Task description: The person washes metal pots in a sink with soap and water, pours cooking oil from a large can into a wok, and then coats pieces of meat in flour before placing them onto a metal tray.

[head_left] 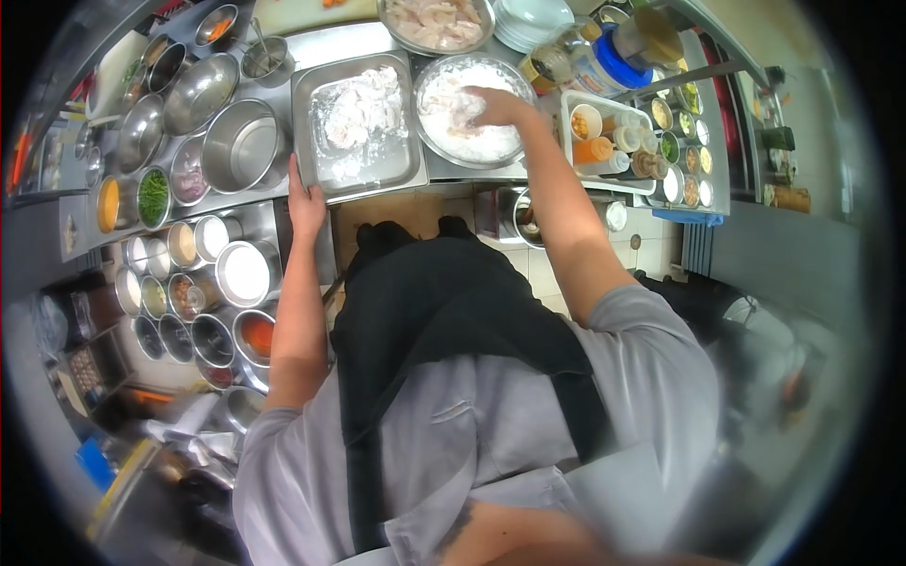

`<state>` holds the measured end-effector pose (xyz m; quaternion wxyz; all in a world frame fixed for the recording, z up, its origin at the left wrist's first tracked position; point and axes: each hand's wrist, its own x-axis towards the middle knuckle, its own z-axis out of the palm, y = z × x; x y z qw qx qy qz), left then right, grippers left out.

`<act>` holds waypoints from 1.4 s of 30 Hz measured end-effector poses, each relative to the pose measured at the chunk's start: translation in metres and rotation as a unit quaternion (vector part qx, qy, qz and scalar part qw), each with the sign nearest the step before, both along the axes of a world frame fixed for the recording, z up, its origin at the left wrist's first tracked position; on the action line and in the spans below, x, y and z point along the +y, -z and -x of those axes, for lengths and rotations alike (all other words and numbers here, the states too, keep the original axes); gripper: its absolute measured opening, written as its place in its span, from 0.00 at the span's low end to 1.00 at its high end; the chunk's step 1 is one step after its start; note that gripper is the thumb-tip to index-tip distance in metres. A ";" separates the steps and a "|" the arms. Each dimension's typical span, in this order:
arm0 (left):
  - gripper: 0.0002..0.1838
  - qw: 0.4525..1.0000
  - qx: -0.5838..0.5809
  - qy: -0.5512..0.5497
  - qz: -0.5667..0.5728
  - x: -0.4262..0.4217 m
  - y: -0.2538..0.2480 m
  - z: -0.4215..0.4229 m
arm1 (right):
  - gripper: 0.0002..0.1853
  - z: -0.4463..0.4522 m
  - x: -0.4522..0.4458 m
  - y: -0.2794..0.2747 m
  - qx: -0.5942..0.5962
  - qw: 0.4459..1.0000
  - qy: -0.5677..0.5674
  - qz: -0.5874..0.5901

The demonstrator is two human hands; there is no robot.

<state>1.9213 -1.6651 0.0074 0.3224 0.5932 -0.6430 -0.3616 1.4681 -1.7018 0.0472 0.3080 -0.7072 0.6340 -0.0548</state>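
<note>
My right hand [497, 108] reaches into a round metal bowl [517, 151] of white flour [472, 140]. Its fingers are buried in or coated with flour beside pale lumps, so their grip is hidden. My left hand [306, 202] is at the near left corner of a rectangular metal tray [396, 177], fingers stretched along its side. On that tray lies a heap of flour-coated pieces [363, 115] with loose flour scattered around. Behind the flour bowl stands another metal bowl with pale raw meat strips [439, 21].
Metal bowls and a deep pot [241, 146] crowd the left counter. Below them are several ingredient containers [243, 274]. At right are a white bin of sauce bottles [604, 179], a blue-lidded tub [618, 61] and stacked plates [531, 21].
</note>
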 end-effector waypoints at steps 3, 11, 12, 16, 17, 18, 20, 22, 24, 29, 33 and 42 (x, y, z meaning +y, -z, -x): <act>0.41 1.000 -0.003 0.001 0.003 0.000 -0.002 0.001 | 0.44 -0.019 -0.003 0.013 0.066 0.998 -0.003 0.003; 0.40 1.000 -0.003 -0.004 0.003 0.002 -0.005 0.002 | 0.41 -0.003 -0.011 0.005 0.025 0.999 0.029 0.004; 0.40 1.000 0.002 -0.005 -0.008 0.002 -0.007 0.002 | 0.41 -0.009 -0.005 0.002 0.025 0.999 0.028 0.004; 0.40 0.998 -0.020 0.009 0.052 -0.003 0.007 0.000 | 0.41 -0.033 0.013 0.003 0.096 0.994 0.041 -0.011; 0.40 0.999 -0.014 0.006 0.042 -0.003 0.009 -0.001 | 0.38 -0.032 0.013 0.004 0.086 0.995 0.055 0.010; 0.40 0.999 -0.009 0.002 0.031 -0.002 0.006 -0.001 | 0.36 -0.030 0.012 0.008 0.075 0.994 0.068 0.031; 0.40 1.000 -0.003 -0.003 0.017 0.001 -0.001 0.001 | 0.29 -0.023 0.006 0.013 0.084 0.993 0.079 0.038; 0.40 1.000 0.005 -0.005 0.002 0.001 -0.002 0.002 | 0.26 -0.022 0.007 -0.010 0.105 0.981 0.122 0.108; 0.40 1.000 -0.005 -0.006 -0.008 0.001 -0.001 0.001 | 0.26 -0.012 -0.001 -0.009 0.102 0.982 0.113 0.108; 0.40 1.000 -0.015 0.000 0.013 -0.001 0.004 0.000 | 0.36 -0.020 -0.007 -0.027 0.007 1.000 0.024 0.011; 0.40 1.000 0.000 0.000 0.007 -0.001 0.003 0.000 | 0.40 -0.054 0.004 -0.008 0.132 0.986 0.106 -0.008; 0.40 0.999 -0.001 -0.002 0.036 0.000 0.005 0.000 | 0.26 -0.033 0.015 -0.017 0.192 0.976 0.102 0.010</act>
